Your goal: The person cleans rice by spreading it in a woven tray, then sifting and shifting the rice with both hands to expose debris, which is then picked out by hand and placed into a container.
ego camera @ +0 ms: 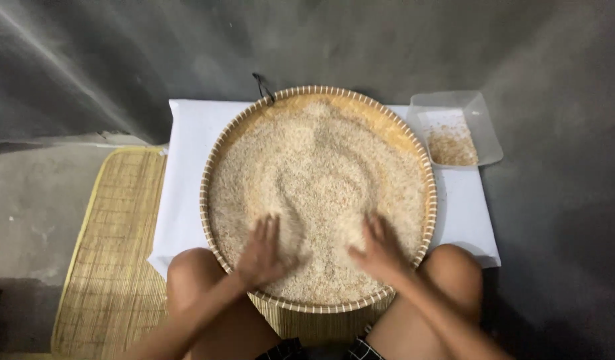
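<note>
We see a round woven tray filled with pale rice, and we take that tray as our landmark. It rests on a white cloth spread beneath it, and the cloth shows on both sides of the tray.

Both hands lie inside the tray, at its near edge, flat on the grain. The left hand sits on the near-left part of the rice, palm down, its fingers stretched and a little apart. The right hand sits on the near-right part, also palm down with fingers spread. Each grip is wide open and has hold of nothing; the rice lies under and between the palms, not closed in them. Both hands are blurred, so we cannot tell the finer set of the fingertips.

The rice covers almost the whole tray floor, with curved furrows drawn through its middle, beyond the hands.

Beyond the tray's far-right rim a clear plastic container holds a small heap of darker grain. To the tray's left a woven straw mat lies on the grey floor. The person's bare knees press close to the tray's near rim on either side.
</note>
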